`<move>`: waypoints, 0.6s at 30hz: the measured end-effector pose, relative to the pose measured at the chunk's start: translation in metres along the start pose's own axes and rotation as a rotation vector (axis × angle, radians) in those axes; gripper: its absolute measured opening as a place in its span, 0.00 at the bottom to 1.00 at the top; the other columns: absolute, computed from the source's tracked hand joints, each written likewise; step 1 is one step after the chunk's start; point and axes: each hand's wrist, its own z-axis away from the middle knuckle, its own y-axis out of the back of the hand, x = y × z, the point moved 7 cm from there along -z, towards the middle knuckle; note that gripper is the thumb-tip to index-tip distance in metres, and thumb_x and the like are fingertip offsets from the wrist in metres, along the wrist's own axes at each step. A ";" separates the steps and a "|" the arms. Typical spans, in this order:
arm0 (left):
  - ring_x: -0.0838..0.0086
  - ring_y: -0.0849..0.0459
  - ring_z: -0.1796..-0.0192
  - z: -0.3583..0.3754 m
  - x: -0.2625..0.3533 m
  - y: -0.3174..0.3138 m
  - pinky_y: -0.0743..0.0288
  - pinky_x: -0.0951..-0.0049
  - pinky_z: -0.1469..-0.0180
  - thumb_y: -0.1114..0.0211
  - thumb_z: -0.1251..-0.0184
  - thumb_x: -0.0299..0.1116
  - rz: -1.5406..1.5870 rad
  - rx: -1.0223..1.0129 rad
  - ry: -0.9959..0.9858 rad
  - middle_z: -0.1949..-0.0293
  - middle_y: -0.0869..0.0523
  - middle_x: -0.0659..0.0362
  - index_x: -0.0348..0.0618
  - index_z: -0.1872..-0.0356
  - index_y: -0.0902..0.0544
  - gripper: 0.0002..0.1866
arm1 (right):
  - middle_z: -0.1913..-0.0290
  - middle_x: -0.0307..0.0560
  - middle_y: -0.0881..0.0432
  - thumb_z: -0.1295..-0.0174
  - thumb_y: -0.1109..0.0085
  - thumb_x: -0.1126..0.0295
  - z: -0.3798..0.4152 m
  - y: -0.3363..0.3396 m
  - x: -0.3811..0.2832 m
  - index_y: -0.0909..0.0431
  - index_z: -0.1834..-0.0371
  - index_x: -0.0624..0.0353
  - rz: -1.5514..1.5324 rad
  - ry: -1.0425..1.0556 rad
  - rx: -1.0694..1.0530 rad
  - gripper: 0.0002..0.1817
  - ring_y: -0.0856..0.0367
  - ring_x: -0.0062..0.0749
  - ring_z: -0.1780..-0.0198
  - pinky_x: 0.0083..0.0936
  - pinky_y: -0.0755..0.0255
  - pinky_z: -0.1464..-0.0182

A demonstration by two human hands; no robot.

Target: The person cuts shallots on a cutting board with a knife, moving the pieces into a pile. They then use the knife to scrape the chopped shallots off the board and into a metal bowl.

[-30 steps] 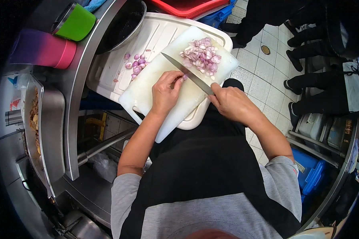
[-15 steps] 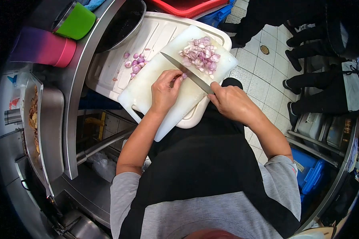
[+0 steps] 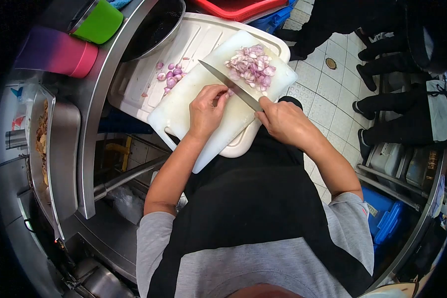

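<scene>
My right hand (image 3: 283, 119) is closed round the handle of a large kitchen knife (image 3: 229, 84). Its blade points up and left across a white cutting board (image 3: 184, 111). Against the blade's near side, my left hand (image 3: 207, 109) pinches a small shallot (image 3: 230, 92), mostly covered by the fingers. Beyond the blade, a pile of sliced shallots (image 3: 252, 67) lies on the board's far end. Several whole peeled shallots (image 3: 173, 77) sit left of the board, on a cream plastic lid (image 3: 134, 87) that carries the board.
A dark-insided metal bowl (image 3: 156, 30) stands at the lid's far left, and a red basket (image 3: 233, 11) is behind. Along the left runs a steel counter edge (image 3: 92, 114) with pink-purple (image 3: 59, 52) and green (image 3: 98, 22) containers. Other people's legs (image 3: 392, 107) are at the right.
The knife blade has shifted very slightly up and left along with my right hand. My left hand keeps its pinch in nearly the same spot; the whole view has moved a little.
</scene>
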 end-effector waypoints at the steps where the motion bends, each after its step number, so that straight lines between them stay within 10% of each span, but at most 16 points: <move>1: 0.68 0.10 0.63 -0.001 0.000 -0.001 0.15 0.72 0.58 0.30 0.39 0.21 -0.005 -0.005 -0.002 0.58 0.12 0.54 0.38 0.58 0.13 0.08 | 0.74 0.65 0.18 0.29 0.45 0.62 0.003 0.003 -0.001 0.29 0.61 0.66 0.001 -0.001 0.000 0.14 0.17 0.65 0.67 0.54 0.25 0.63; 18: 0.68 0.10 0.63 0.001 0.002 0.000 0.16 0.72 0.59 0.31 0.38 0.22 0.014 0.000 0.003 0.59 0.12 0.54 0.38 0.59 0.14 0.07 | 0.72 0.67 0.18 0.28 0.47 0.63 -0.028 -0.027 0.011 0.30 0.60 0.67 -0.097 0.027 0.013 0.15 0.17 0.66 0.66 0.54 0.26 0.61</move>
